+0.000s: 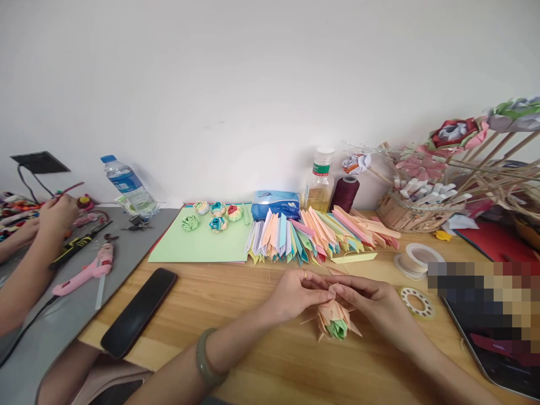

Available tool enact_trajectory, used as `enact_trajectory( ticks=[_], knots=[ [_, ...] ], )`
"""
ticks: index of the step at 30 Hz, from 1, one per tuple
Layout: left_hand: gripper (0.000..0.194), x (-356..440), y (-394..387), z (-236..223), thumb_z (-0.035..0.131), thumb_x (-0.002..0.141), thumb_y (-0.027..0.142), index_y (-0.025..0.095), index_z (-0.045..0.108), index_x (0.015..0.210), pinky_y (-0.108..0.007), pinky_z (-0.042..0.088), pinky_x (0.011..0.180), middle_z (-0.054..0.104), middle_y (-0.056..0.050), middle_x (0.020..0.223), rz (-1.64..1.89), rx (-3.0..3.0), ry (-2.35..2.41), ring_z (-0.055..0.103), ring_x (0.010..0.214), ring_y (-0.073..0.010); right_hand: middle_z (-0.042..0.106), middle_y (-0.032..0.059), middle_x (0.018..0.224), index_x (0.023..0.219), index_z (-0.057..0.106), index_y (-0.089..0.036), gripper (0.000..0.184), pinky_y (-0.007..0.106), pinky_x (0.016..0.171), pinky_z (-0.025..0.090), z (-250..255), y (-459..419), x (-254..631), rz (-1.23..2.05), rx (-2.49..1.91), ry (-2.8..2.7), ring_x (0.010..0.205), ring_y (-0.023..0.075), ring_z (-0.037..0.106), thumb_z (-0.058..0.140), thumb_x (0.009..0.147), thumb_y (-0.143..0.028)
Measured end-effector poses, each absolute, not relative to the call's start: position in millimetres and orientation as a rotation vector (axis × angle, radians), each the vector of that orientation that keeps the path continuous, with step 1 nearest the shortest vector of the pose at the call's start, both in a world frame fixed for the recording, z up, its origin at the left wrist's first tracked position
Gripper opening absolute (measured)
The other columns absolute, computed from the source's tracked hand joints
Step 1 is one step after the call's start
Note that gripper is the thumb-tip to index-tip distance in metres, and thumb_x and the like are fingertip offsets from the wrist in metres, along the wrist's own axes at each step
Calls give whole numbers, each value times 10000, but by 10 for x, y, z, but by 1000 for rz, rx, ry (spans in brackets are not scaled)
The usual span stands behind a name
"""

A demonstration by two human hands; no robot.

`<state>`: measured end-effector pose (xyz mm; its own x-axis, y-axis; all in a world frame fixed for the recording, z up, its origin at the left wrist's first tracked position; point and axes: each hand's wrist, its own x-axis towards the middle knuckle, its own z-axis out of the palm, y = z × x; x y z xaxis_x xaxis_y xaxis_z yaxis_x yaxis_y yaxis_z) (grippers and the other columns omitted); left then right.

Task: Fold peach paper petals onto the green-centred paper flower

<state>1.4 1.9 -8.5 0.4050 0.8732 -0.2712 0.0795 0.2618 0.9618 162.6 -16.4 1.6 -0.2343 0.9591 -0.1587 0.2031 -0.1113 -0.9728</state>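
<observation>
Wood-grain tabletop [189, 315], set against a plain pale wall [202, 101]. Nearest: one dark phone [139, 312], lying flat at the left. Centre right: one peach paper flower with a green heart [336, 323], green end facing down and toward the viewer; contact with the wood cannot be told. Person's left hand [297, 296] and right hand [375, 301]: thumbs and fingertips of both pinched together on the flower's upper end. Right of these: one flat ring [417, 302] and one white spool [422, 259]. Beyond: a row of folded paper pieces [287, 239], many colours; at its left, light-green sheets [202, 247] bearing small paper flowers [218, 224]. Farthest, before the wall: blue-wrapped packet [275, 203], bottle of yellowish liquid [319, 183], dark maroon thread cone [345, 194], woven basket [400, 216].
</observation>
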Motion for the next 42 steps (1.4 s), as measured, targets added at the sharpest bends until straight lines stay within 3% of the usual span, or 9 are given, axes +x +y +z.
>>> enact_trajectory(
  ticks=[8,17,22,29,42],
  knots=[
    [262,-17,-15,-47,586,670,270,106,667,858,-252,454,680,679,-85,850,724,1395,1056,602,728,-158,683,65,962,885,688,-194,279,332,778,478,2,-168,1627,1290,-1301,-1511,876,239,611,621,708,-399],
    [315,-23,-101,-43,535,734,321,144,652,967,-263,465,773,663,-77,970,796,1482,996,611,841,-182,678,61,811,821,675,-183,304,280,642,466,4,-188,1628,1072,-1392,-1618,758,212,595,604,701,-453],
    [282,-35,-91,-41,567,708,327,142,663,897,-252,471,701,671,-74,896,819,1475,1048,610,757,-166,631,34,716,729,625,-182,316,252,579,429,15,-180,1642,1022,-1419,-1663,666,176,558,573,706,-492],
    [230,-47,7,-22,702,549,300,112,619,652,-213,389,554,579,-3,612,744,1153,1017,502,556,-88,576,2,683,726,558,-177,255,233,585,428,66,-177,1635,1410,-1247,-1586,641,142,535,580,726,-431],
    [266,-67,41,-7,721,511,283,112,576,652,-224,355,594,555,5,610,643,1013,886,495,576,-82,571,-7,657,702,573,-164,244,225,566,420,64,-142,1604,1559,-1283,-1523,613,130,534,630,676,-400]
  ],
)
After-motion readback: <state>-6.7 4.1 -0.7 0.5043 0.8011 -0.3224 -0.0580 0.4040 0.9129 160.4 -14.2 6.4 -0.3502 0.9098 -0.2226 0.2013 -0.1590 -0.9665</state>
